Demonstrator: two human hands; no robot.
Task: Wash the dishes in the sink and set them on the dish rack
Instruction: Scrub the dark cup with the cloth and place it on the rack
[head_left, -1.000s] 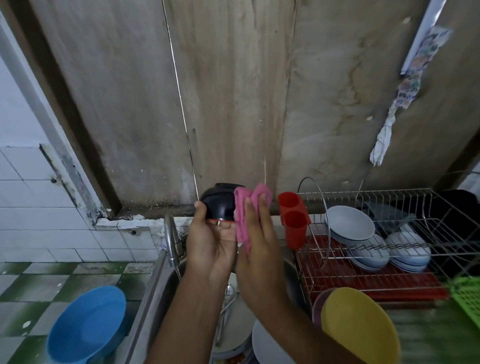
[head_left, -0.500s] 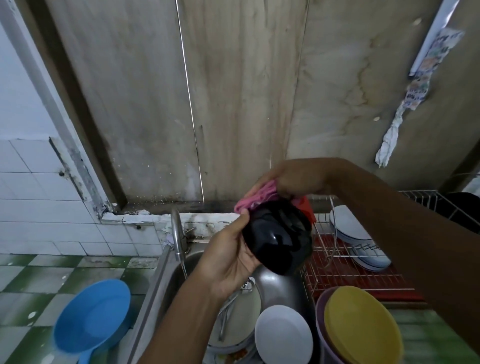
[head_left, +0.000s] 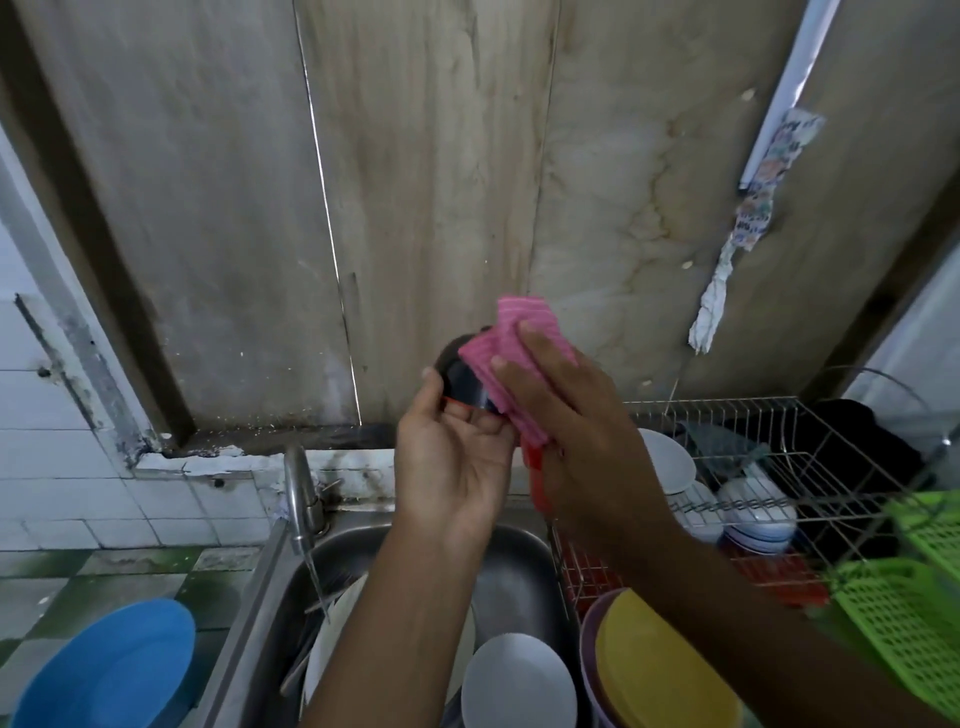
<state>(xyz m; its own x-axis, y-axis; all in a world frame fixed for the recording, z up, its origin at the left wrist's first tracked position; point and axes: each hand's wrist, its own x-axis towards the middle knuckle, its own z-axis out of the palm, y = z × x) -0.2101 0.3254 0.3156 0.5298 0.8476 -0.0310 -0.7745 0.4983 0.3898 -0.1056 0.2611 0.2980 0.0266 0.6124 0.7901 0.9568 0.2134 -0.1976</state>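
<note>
My left hand grips a small black bowl with a red rim, held up above the steel sink. My right hand presses a pink striped cloth flat against the bowl's outside; most of the bowl is hidden by the cloth and my fingers. In the sink lie a white bowl, a white plate and some cutlery. The wire dish rack to the right holds several white bowls and plates.
A tap runs a thin stream into the sink's left side. A yellow plate on a purple one leans at the sink's right edge. Green baskets sit at far right, a blue basin on the floor at left.
My right arm came back from reaching over the bowl's top; the bowl, which was tipped toward me, turned up again and the cloth now covers its right side.
</note>
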